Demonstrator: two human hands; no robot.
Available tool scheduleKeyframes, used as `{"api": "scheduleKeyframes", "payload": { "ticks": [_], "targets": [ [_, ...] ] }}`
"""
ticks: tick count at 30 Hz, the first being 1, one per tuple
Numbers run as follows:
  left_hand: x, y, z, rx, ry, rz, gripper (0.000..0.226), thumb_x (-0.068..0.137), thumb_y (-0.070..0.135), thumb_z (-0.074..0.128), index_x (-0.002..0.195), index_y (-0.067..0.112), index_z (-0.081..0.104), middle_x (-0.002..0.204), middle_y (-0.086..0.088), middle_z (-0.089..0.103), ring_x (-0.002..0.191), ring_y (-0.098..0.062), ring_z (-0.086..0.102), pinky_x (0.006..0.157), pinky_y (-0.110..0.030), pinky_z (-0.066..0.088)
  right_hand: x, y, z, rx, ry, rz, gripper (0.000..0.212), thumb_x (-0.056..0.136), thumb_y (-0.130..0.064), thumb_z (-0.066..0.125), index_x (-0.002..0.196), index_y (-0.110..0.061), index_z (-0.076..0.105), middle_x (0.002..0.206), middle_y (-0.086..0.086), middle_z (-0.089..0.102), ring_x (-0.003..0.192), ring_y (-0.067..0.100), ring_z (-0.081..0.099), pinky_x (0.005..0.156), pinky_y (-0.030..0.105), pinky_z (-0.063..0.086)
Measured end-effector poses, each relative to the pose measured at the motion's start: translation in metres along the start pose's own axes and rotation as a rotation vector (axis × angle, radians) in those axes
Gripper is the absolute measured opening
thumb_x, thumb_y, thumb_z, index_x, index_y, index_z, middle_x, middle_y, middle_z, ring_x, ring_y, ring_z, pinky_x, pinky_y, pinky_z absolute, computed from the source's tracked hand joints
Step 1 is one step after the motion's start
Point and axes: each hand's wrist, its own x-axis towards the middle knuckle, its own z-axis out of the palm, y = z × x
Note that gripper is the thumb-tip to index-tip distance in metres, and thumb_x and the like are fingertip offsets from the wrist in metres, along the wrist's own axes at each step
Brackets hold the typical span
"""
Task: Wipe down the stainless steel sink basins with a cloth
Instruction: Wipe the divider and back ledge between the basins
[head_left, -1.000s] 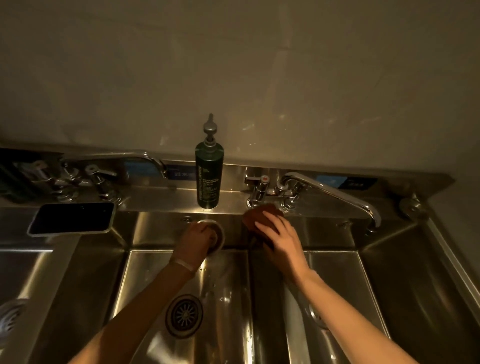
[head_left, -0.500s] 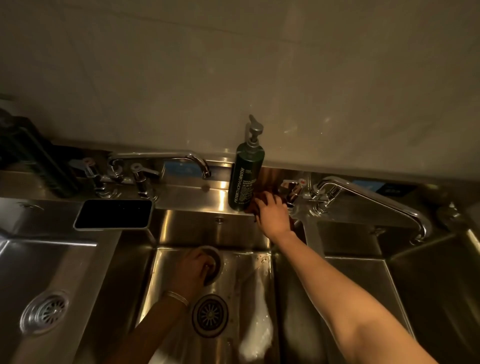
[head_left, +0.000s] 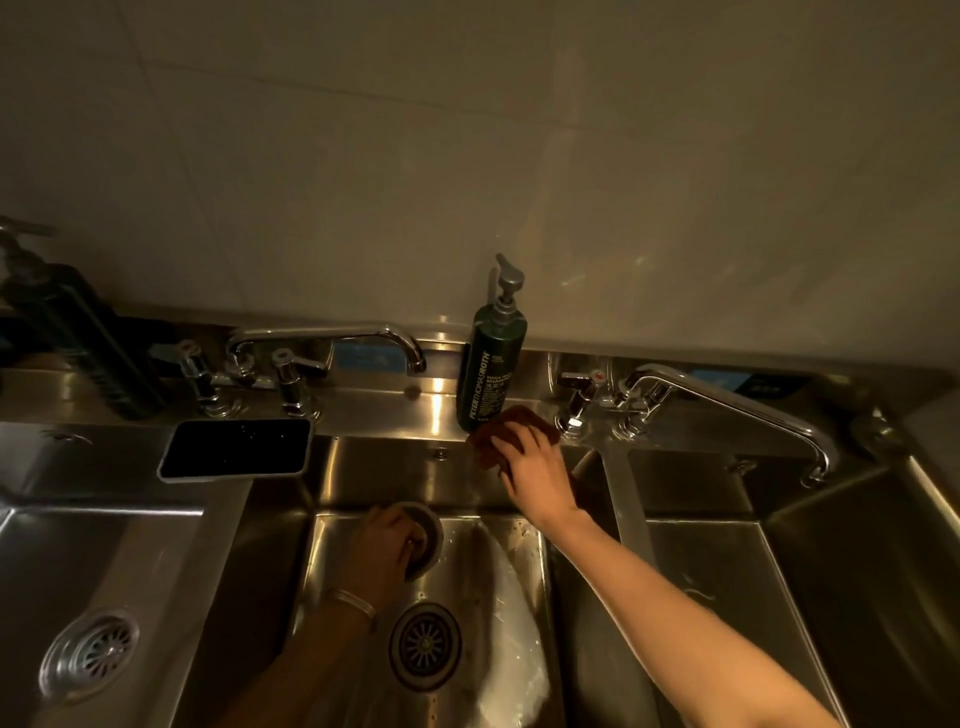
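Note:
A steel sink unit has three basins; the middle basin (head_left: 524, 525) lies below me. My right hand (head_left: 537, 470) presses a brown cloth (head_left: 511, 421) against the back ledge and upper rear wall of the middle basin, just right of the soap bottle's foot. Its fingers lie spread over the cloth. My left hand (head_left: 382, 545) is down in the middle basin and grips a round metal strainer plug (head_left: 428, 530) at the basin's rear floor. The open drain (head_left: 426, 644) sits just in front of it.
A dark green pump bottle (head_left: 488, 371) stands on the ledge beside the cloth. A black phone (head_left: 236, 449) lies on the ledge to the left. Two taps (head_left: 332, 338) (head_left: 727, 402) jut over the basins. The left basin's drain (head_left: 88, 654) shows. Another dark bottle (head_left: 67, 332) stands far left.
The view has shifted left. My right hand moved the cloth from the divider up to the ledge by the bottle. My left hand sank lower in the basin with the plug.

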Motion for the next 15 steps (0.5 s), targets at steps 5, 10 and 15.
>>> {"api": "scheduleKeyframes", "payload": {
  "ticks": [5,10,15],
  "targets": [
    [0.005,0.0,-0.005,0.0,0.016,0.022,0.025,0.093,0.011,0.049,0.111,0.013,0.066,0.129,-0.004,0.055,0.117,-0.021,0.046,0.098,-0.027,0.033,-0.004,0.007,0.009,-0.106,-0.152,-0.049,0.047,0.094,-0.02,0.052,0.14,-0.018,0.043,0.158,0.004,0.015,0.144,0.034,0.01,0.115,0.052,0.021],
    [0.034,0.035,-0.012,0.018,0.056,0.107,0.02,0.088,0.003,0.056,0.102,0.006,0.07,0.12,-0.012,0.061,0.111,-0.028,0.051,0.095,-0.029,0.036,-0.036,0.046,-0.025,-0.124,-0.133,-0.064,0.04,0.092,-0.028,0.053,0.132,-0.024,0.053,0.147,-0.002,0.036,0.133,0.026,0.034,0.109,0.041,0.032],
    [0.077,0.089,-0.009,0.038,0.144,0.245,0.008,0.067,0.006,0.074,0.075,0.002,0.072,0.082,-0.015,0.07,0.077,-0.03,0.068,0.077,-0.026,0.045,-0.089,0.094,-0.042,-0.013,-0.055,0.071,0.055,0.09,-0.028,0.056,0.141,-0.031,0.039,0.151,-0.007,0.029,0.138,0.018,0.028,0.11,0.036,0.031]
  ]
}}
